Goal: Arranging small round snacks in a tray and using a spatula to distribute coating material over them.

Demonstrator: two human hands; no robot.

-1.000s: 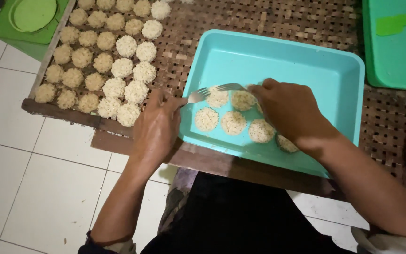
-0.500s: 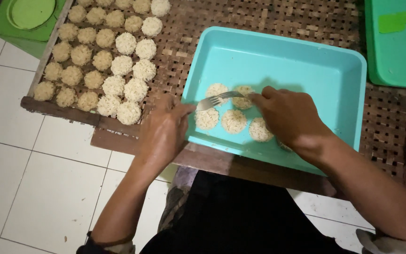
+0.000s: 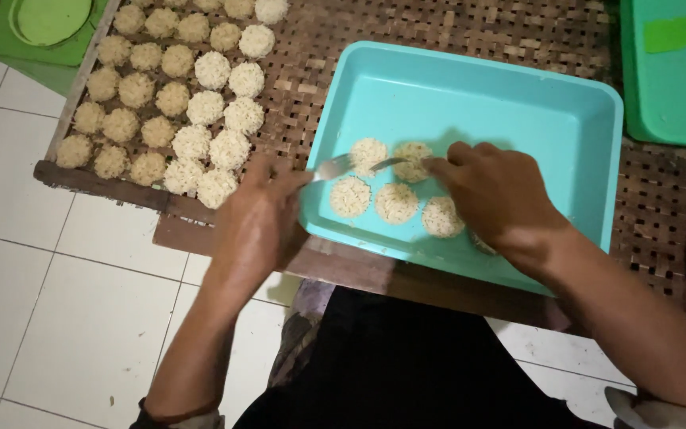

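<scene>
left hand (image 3: 260,218) grips fork (image 3: 333,167) | right hand (image 3: 498,191) pinches rice cake (image 3: 413,161) in teal tray (image 3: 565,119) | risk: cake could crumble under fork pressure

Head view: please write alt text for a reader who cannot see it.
A right hand holds a fork over round rice cakes in a teal tray; the left hand rests at its edge. More cakes lie on a woven rack.

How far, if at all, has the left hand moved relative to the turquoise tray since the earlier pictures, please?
Yes: the left hand has shifted right, from the rice cakes toward the turquoise tray edge.
</scene>
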